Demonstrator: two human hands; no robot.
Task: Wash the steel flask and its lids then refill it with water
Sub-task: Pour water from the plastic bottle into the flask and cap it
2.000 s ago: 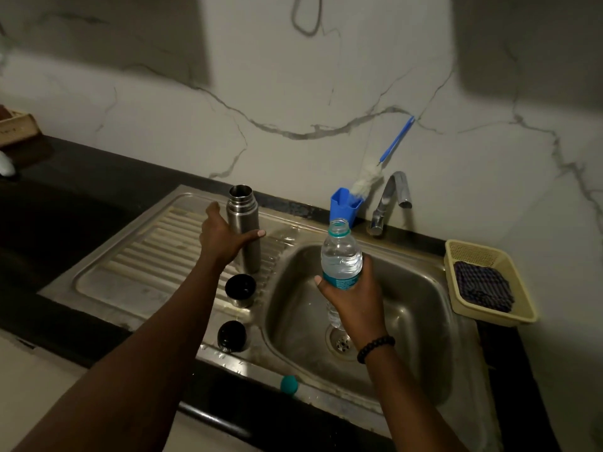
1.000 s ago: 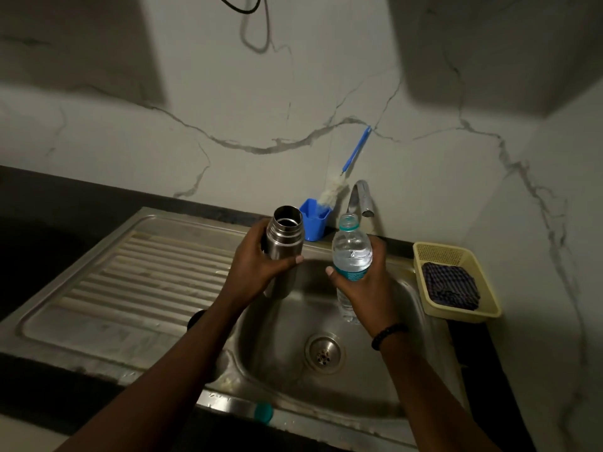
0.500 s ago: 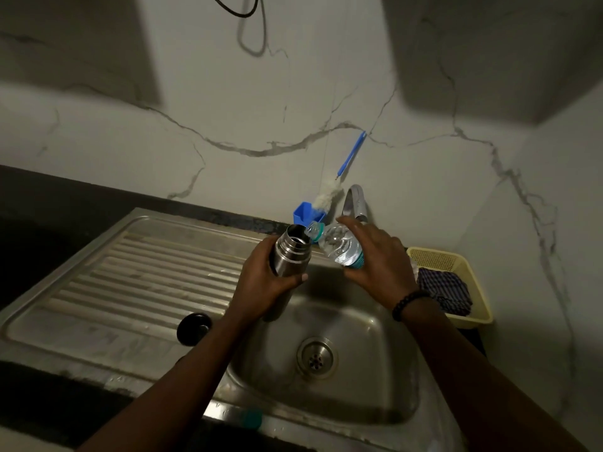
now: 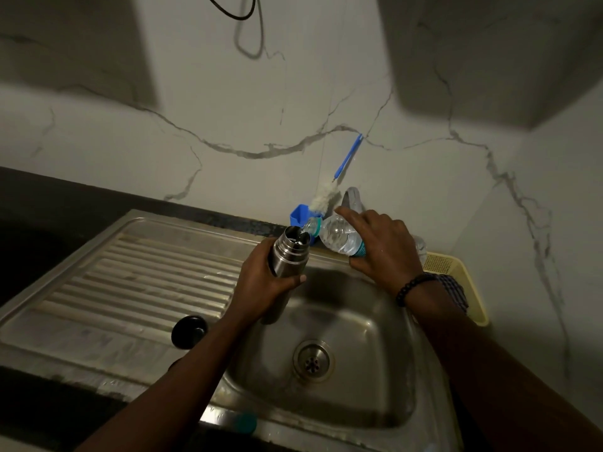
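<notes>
Refilling step: judged under way, washing apparently done; the sink (image 4: 375, 380) basin lies below both hands.
Lid: a black lid (image 4: 189, 331) rests on the drainboard, apart from the flask.
Left hand (image 4: 261, 282): fingers wrapped round the steel flask (image 4: 288, 256), held open-mouthed and tilted over the basin.
Right hand (image 4: 381, 249): grips the tipped water bottle (image 4: 339, 236), forefinger raised; its neck meets the flask's mouth.
Next move: probably keeping the neck aligned to avoid spilling, then capping.
Behind: blue holder (image 4: 298, 216) with bottle brush (image 4: 329, 194), the tap (image 4: 352, 197) close to the bottle, yellow basket (image 4: 456, 275) at right.
</notes>
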